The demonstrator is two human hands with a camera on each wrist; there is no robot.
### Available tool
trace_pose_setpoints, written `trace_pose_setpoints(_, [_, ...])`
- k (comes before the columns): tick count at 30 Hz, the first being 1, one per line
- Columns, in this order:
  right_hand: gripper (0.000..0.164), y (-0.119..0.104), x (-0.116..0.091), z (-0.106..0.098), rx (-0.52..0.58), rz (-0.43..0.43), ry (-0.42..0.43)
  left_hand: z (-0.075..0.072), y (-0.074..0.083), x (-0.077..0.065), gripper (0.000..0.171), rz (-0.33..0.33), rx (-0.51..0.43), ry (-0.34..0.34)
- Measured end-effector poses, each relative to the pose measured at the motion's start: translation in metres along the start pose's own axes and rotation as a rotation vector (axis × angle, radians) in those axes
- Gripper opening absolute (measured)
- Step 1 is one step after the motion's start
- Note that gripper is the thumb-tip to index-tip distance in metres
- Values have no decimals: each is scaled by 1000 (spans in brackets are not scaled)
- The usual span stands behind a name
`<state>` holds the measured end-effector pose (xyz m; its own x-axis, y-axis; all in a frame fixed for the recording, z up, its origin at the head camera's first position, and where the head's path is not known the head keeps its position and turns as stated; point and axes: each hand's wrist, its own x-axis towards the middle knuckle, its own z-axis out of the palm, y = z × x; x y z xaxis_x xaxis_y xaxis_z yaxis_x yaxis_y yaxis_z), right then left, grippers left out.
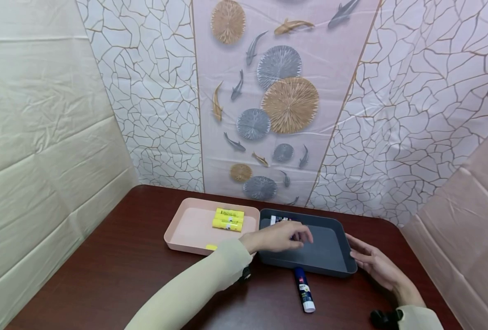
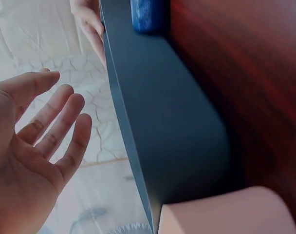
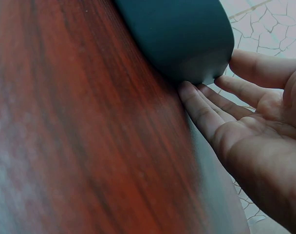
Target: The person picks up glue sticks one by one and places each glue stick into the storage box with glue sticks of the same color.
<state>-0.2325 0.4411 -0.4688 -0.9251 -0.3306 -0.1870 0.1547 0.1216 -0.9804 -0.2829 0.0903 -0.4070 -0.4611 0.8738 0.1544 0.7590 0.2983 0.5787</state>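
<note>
My left hand (image 1: 283, 236) hovers over the dark grey tray (image 1: 326, 266), fingers loosely bent and holding nothing. In the left wrist view its palm (image 2: 26, 180) shows beside the tray wall with the fingers apart. Partly hidden behind that hand, white-ended tubes (image 1: 273, 220) lie at the tray's back left. My right hand (image 1: 374, 263) touches the tray's right end with extended fingers. In the right wrist view its fingertips (image 3: 189, 90) meet the rounded tray corner (image 3: 196, 44). A glue stick (image 1: 304, 291) with a blue cap and white base lies on the table before the tray.
A pink tray (image 1: 182, 247) adjoins the dark tray on the left. Inside it are yellow printed cylinders (image 1: 227, 219) and another yellow piece (image 1: 211, 247) near its front edge. The dark red wooden table (image 1: 116, 270) ends at a patterned cloth wall (image 1: 161, 151).
</note>
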Motion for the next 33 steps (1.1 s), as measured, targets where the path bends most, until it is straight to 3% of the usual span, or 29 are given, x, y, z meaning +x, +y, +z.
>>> trace_pose_setpoints(5, [73, 0, 1, 0, -15, 11, 7, 8, 13, -9, 30, 42, -26, -47])
trace_pose_setpoints(13, [75, -1, 2, -1, -40, 30, 22, 21, 27, -16, 36, 89, 33, -130])
trace_pose_setpoints(33, [75, -1, 0, 0, -39, 23, 22, 45, 37, -27, 43, 150, 82, -295])
